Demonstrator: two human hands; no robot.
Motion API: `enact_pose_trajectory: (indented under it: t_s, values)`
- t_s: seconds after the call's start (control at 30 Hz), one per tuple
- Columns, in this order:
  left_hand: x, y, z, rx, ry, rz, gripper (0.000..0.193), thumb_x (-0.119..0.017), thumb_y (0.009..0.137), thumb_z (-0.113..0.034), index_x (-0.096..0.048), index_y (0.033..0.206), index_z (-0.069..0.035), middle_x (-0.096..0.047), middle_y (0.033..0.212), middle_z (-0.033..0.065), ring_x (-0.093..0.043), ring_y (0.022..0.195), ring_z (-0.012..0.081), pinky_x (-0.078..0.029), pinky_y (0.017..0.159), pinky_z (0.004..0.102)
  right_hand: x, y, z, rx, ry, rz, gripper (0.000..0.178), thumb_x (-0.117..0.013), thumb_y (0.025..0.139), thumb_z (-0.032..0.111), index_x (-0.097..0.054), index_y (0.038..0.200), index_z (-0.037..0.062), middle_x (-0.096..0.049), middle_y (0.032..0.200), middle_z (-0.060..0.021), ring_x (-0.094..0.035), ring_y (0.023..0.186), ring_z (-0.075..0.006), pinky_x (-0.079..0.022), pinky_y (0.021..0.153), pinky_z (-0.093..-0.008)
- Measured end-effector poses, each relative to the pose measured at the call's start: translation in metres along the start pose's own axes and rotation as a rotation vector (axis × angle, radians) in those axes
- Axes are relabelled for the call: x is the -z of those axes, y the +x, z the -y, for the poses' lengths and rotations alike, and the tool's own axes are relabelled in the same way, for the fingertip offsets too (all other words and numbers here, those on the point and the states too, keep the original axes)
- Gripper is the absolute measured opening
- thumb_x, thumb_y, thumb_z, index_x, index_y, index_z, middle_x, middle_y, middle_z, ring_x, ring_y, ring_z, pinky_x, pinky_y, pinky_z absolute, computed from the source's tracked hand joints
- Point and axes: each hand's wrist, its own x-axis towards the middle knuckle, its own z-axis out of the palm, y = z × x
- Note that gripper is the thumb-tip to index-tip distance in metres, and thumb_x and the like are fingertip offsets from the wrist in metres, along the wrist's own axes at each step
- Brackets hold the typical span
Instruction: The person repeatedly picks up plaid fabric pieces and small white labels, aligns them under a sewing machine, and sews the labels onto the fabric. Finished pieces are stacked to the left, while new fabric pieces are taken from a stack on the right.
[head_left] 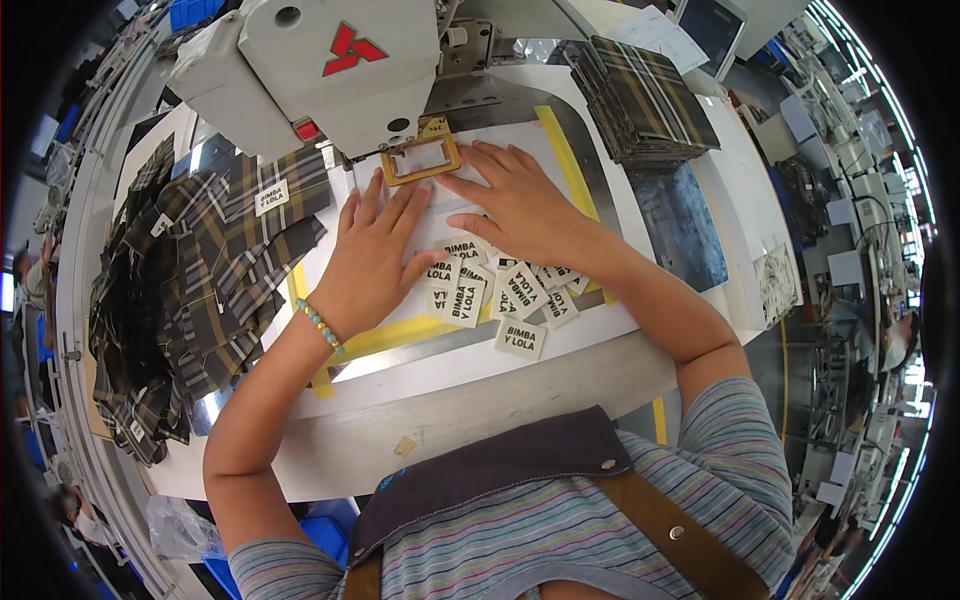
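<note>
My left hand (372, 258) lies flat, fingers spread, on a white work surface (520, 150) just below a brass rectangular clamp frame (420, 160) of a sewing machine. My right hand (520, 205) also rests flat beside it, fingertips close to the frame's right side. Several small cream labels with dark print (500, 295) lie scattered under and in front of both hands. I cannot tell whether a fabric piece lies under the palms.
The white sewing machine head (320, 70) stands behind the hands. A heap of dark plaid fabric pieces (190, 290) lies at the left, a neat stack of them (645, 95) at the back right. Yellow tape (565, 150) borders the work area.
</note>
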Motion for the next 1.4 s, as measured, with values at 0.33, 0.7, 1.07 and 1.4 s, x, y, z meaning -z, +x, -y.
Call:
enact_pose_trajectory:
  t_s: [0.33,0.7,1.07,1.4]
  values:
    - [-0.006,0.012,0.006,-0.026,0.02,-0.027,0.079,-0.052,0.108,-0.053,-0.036,0.164,0.0,-0.042,0.165,0.0238,-0.023,0.161,0.0463,-0.014,0.132,0.058,0.0,0.001,-0.003,-0.002,0.02,-0.011,0.055,-0.056,0.109,0.045,-0.058,0.151,0.0092,-0.045,0.162,-0.0228,-0.036,0.153,-0.0416,-0.028,0.125,-0.0572]
    - [0.027,-0.071,0.022,0.039,-0.183,-0.208,0.056,-0.075,0.094,-0.017,-0.06,0.146,-0.002,-0.053,0.161,0.0157,-0.043,0.154,0.0394,-0.03,0.129,0.0546,0.087,-0.057,-0.041,-0.192,0.242,-0.194,0.045,-0.055,0.112,0.036,-0.064,0.149,0.0105,-0.055,0.158,-0.0144,-0.047,0.149,-0.0333,-0.036,0.124,-0.0433]
    - [0.005,-0.04,0.0,-0.057,-0.331,-0.092,0.056,-0.083,0.086,-0.014,-0.063,0.138,-0.009,-0.051,0.155,0.0166,-0.041,0.15,0.0403,-0.033,0.123,0.0498,0.127,-0.105,-0.05,-0.35,0.259,-0.244,0.035,-0.062,0.109,0.026,-0.071,0.137,0.0069,-0.06,0.154,-0.0104,-0.055,0.142,-0.0298,-0.044,0.116,-0.0398]
    - [0.01,-0.047,-0.017,-0.008,-0.311,-0.12,0.044,-0.074,0.091,-0.015,-0.061,0.131,-0.002,-0.053,0.149,0.019,-0.043,0.145,0.0433,-0.03,0.121,0.0548,0.14,-0.095,-0.084,-0.361,-0.068,-0.441,0.025,-0.074,0.098,0.018,-0.079,0.121,0.0077,-0.074,0.132,-0.0081,-0.07,0.118,-0.0258,-0.054,0.095,-0.0362]
